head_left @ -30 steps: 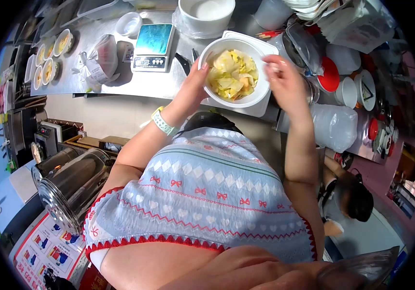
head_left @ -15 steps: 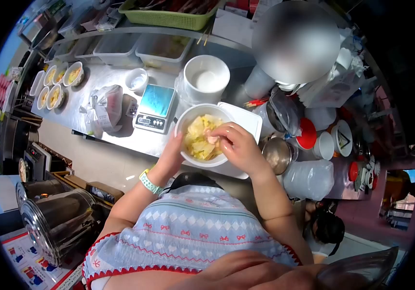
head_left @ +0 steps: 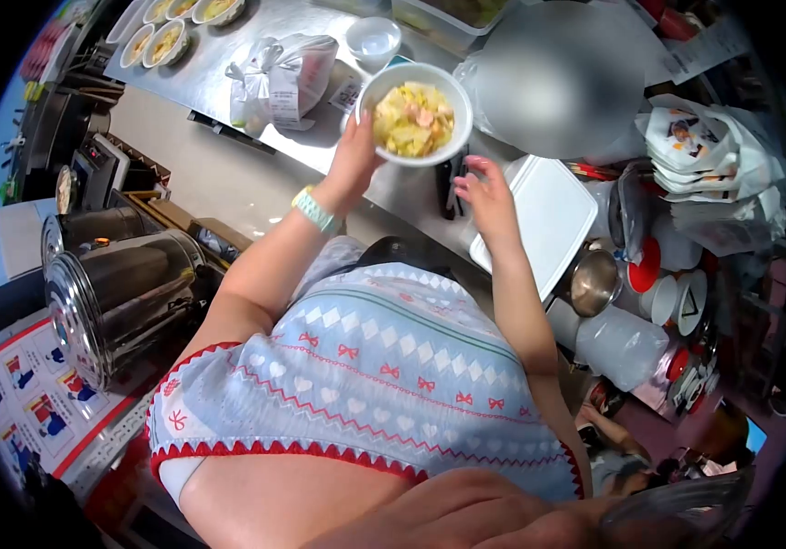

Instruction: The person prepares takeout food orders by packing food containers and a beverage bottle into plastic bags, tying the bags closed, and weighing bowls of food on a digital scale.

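Note:
My left hand (head_left: 354, 157) grips a white bowl (head_left: 464, 114) by its left rim, thumb at the edge and the fingers partly hidden under it. Pale yellow leafy pieces and a few pink ones make up the food (head_left: 411, 119) in the bowl. The bowl is over the metal counter, covering most of a scale behind it. Below and to the right of the bowl, my right hand (head_left: 486, 192) is apart from it, with its fingers spread and holding nothing.
A white rectangular lid or box (head_left: 544, 215) lies right of my right hand. Left of the bowl sit a tied plastic bag (head_left: 288, 78) and a small clear bowl (head_left: 375, 41). Several filled bowls (head_left: 166, 46) stand at the upper left. Metal drums (head_left: 137, 279) are at the lower left.
My right hand has let go of the food and drawn out of the bowl. My left hand has lifted the bowl away toward the scale. The view has shifted and turned.

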The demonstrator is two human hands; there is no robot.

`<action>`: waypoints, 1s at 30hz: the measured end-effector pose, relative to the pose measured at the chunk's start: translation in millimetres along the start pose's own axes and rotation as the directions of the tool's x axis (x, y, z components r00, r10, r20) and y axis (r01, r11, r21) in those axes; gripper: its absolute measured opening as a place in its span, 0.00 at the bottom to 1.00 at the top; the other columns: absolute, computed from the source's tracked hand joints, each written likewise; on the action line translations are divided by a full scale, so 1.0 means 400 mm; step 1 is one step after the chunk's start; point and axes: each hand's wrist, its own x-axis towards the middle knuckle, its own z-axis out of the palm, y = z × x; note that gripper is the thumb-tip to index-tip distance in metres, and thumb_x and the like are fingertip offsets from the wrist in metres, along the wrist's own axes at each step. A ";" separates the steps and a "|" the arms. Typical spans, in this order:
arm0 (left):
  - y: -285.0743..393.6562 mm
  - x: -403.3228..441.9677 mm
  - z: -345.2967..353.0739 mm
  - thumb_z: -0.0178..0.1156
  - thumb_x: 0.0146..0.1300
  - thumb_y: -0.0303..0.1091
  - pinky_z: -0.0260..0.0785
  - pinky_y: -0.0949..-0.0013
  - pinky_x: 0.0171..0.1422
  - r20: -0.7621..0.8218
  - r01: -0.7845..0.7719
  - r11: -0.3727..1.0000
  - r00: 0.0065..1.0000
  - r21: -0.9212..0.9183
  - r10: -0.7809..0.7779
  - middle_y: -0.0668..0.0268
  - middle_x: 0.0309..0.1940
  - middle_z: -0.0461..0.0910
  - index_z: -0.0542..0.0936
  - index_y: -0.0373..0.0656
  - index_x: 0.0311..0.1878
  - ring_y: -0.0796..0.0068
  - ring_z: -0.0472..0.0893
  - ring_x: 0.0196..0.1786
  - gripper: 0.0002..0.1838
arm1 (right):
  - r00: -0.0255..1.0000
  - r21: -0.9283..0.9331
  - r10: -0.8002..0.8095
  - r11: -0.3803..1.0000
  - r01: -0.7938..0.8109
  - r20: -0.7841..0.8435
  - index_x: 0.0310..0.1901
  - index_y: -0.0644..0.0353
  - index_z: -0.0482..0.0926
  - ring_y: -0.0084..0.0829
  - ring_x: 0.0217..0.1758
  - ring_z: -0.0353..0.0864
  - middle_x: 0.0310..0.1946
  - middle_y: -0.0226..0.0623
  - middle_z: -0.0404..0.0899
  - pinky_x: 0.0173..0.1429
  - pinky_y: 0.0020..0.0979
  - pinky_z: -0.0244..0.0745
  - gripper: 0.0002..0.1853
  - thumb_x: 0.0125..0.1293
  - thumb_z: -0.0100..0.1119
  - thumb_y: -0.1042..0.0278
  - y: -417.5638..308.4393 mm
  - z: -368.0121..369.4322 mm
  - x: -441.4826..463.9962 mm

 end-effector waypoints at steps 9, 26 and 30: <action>0.108 0.394 -0.242 0.52 0.70 0.41 0.68 0.77 0.29 0.003 -0.019 0.954 1.000 0.300 0.019 0.68 0.35 0.78 0.72 0.44 0.56 0.81 0.73 0.29 0.16 | 0.997 -0.555 -0.056 0.831 0.019 -0.050 0.44 0.58 0.79 0.43 0.40 0.80 0.38 0.47 0.80 0.46 0.34 0.74 0.10 0.64 0.52 0.69 0.192 0.330 0.252; 0.441 0.010 -0.490 0.42 0.66 0.27 0.70 0.75 0.45 0.337 0.363 0.858 0.807 0.363 -0.485 0.68 0.33 0.75 0.74 0.39 0.47 0.78 0.76 0.35 0.12 | 0.964 -0.950 0.007 0.165 -0.264 -0.266 0.70 0.40 0.58 0.46 0.41 0.79 0.42 0.42 0.75 0.45 0.43 0.77 0.32 0.63 0.50 0.61 0.238 0.379 0.294; 0.462 -0.012 -0.516 0.43 0.65 0.26 0.69 0.77 0.37 0.239 0.313 0.903 0.891 0.295 -0.387 0.69 0.29 0.74 0.75 0.39 0.43 0.79 0.75 0.30 0.10 | 0.969 -0.961 0.073 0.133 -0.243 -0.235 0.70 0.43 0.58 0.43 0.44 0.80 0.43 0.42 0.76 0.46 0.43 0.77 0.31 0.63 0.48 0.61 0.218 0.364 0.311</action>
